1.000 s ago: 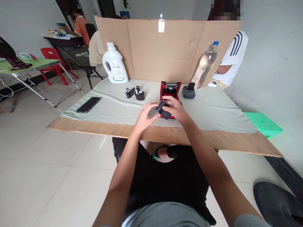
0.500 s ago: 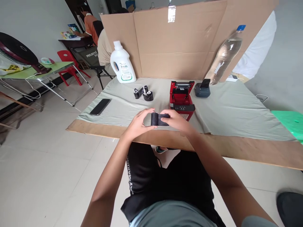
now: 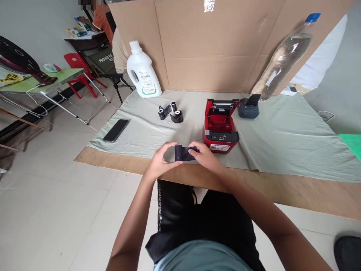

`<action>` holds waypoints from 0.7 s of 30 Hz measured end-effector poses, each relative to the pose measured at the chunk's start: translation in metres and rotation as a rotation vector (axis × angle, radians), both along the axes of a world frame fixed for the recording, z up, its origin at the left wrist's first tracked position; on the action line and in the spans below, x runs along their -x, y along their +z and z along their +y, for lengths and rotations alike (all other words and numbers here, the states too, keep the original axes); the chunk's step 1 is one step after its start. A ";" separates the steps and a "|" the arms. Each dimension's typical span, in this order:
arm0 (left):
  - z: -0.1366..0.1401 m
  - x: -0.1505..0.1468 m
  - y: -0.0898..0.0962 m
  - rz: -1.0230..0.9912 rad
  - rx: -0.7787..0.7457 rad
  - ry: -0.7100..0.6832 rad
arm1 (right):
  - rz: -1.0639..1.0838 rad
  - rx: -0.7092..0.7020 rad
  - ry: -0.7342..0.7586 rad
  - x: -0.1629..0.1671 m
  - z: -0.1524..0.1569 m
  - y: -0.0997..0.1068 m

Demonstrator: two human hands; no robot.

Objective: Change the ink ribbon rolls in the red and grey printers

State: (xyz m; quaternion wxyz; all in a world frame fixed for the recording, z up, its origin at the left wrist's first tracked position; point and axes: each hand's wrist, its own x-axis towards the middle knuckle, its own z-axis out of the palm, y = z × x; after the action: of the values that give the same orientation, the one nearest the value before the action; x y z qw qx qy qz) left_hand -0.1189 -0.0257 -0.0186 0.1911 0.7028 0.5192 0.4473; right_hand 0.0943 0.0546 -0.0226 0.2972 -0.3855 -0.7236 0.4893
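A small roll of black ribbon (image 3: 178,153) is held above the front edge of the table. My left hand (image 3: 163,160) grips the roll by its two ends between thumb and fingers. With thumb and fingers pinched, my right hand (image 3: 203,153) holds the loose black strip (image 3: 188,153) that runs off the roll to the right. Just behind my right hand stands a small red label printer (image 3: 221,140), its lid (image 3: 222,104) raised. Farther back lie several more black ribbon rolls (image 3: 176,116), with some loose film between them.
A black phone (image 3: 116,130) lies at left. A white detergent jug (image 3: 144,73) and a tilted water bottle (image 3: 287,58) lean near the cardboard panel (image 3: 205,71). Right of the printer sits a dark small device (image 3: 248,109). Another person (image 3: 103,19) sits in the background.
The camera view has shifted, tilting lower. Both hands, with the ribbon roll, have moved a little left of the printer, uncovering its front. The grip looks the same.
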 end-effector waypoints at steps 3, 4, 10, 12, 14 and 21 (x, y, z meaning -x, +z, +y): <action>-0.005 -0.001 -0.012 -0.058 0.022 0.047 | -0.003 0.034 -0.010 0.003 -0.002 -0.009; -0.006 -0.002 -0.017 -0.074 0.031 0.058 | -0.004 0.032 -0.014 0.003 -0.003 -0.011; -0.006 -0.001 -0.040 -0.233 0.032 0.091 | 0.017 0.005 -0.035 0.004 -0.006 -0.018; -0.005 0.000 -0.043 -0.280 0.024 0.098 | 0.035 0.002 -0.045 0.005 -0.006 -0.018; -0.005 0.001 -0.044 -0.299 0.011 0.099 | 0.063 0.010 -0.053 0.004 -0.006 -0.017; -0.007 -0.003 -0.032 -0.023 -0.022 0.070 | 0.239 0.105 -0.005 0.002 -0.009 -0.003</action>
State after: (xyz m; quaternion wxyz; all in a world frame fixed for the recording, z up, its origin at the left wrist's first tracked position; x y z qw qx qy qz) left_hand -0.1155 -0.0322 -0.0502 0.1735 0.6813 0.5361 0.4673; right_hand 0.0924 0.0457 -0.0251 0.3622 -0.3413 -0.6554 0.5682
